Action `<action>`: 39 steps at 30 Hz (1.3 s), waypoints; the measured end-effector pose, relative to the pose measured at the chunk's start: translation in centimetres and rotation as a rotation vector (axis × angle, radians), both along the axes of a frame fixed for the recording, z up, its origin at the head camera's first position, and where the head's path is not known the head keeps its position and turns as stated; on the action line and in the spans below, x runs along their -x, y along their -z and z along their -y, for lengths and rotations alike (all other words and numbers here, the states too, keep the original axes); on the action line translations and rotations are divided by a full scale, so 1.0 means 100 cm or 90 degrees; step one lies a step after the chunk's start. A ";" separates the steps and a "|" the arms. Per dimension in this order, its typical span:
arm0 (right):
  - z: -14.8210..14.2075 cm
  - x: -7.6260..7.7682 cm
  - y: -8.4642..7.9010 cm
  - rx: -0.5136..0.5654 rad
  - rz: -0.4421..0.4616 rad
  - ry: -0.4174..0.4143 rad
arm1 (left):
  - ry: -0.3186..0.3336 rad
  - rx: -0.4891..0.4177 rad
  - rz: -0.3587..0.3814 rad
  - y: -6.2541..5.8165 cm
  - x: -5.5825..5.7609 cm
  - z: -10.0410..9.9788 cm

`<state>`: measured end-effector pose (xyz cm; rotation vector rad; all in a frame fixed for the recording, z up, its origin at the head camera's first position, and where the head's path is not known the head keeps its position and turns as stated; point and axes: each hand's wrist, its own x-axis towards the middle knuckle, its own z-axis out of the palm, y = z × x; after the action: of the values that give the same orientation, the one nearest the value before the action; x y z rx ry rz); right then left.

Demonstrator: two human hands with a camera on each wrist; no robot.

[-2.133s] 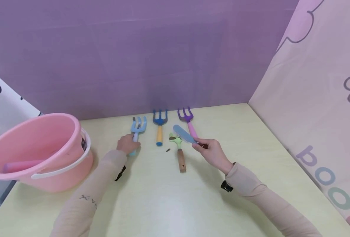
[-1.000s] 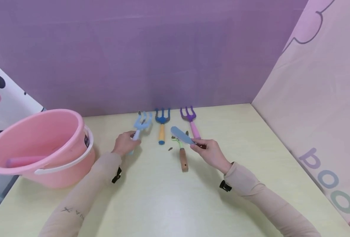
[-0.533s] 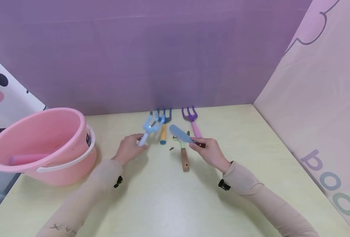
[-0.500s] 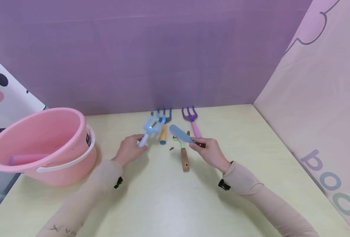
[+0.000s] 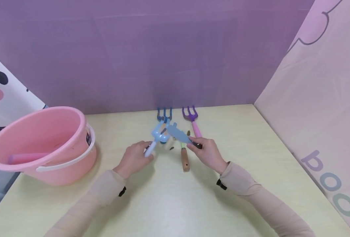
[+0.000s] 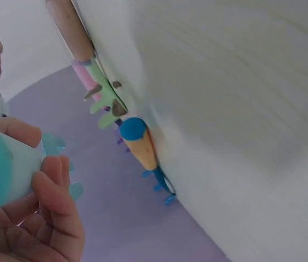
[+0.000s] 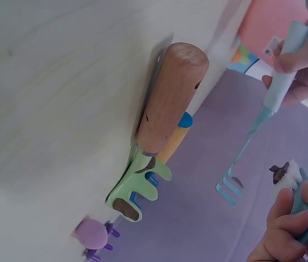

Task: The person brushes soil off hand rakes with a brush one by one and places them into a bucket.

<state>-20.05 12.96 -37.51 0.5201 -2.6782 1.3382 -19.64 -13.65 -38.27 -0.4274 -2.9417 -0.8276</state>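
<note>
Since its bulk would crowd the middle, the pink bucket (image 5: 62, 178) presumably stands by the left edge of the counter (image 5: 169, 210) for that reason; a pink rod (image 5: 29, 158) lies inside. Green fork (image 5: 185, 159): about midway between the left and right edges, wooden handle toward the near edge, brown patches on its prongs; a loose brown flake (image 5: 172, 148) beside it.

Left grip (image 5: 135, 159): grasping the light-blue fork (image 5: 156, 135) by its handle, aloft over the counter's far half, probably to leave the prongs bare. Right grip (image 5: 208, 154): fingers curled round the brush (image 5: 179, 134), bristles downward, judged a ready angle for sweeping. Both wrist views show brush and prongs apart.

Farther, the yellow-handled fork (image 6: 142, 150) and the purple fork (image 5: 194, 125) lie with prongs at the far edge, handles nearward, perhaps for easy reach.

Appearance, light-blue fork: glossy head, pale handle, turquoise butt in the left wrist view; one brown flake among the prongs. Brush: blue back, white bristles (image 7: 291, 176), a dark brown clump at their tips.
</note>
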 end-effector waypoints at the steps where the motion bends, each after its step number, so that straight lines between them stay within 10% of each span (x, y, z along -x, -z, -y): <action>1: 0.001 0.000 0.001 -0.005 -0.009 0.000 | 0.002 0.005 -0.003 0.000 -0.002 -0.001; 21: 0.014 0.003 0.009 -0.293 -0.339 0.078 | 0.005 0.012 -0.068 -0.004 -0.018 -0.022; 39: 0.023 0.002 -0.001 -0.245 -0.233 0.066 | -0.016 0.002 -0.127 -0.002 -0.021 -0.031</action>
<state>-20.27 10.62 -37.44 0.5848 -2.6050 0.6244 -17.56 -10.58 -38.06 -0.4434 -2.7604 -0.7307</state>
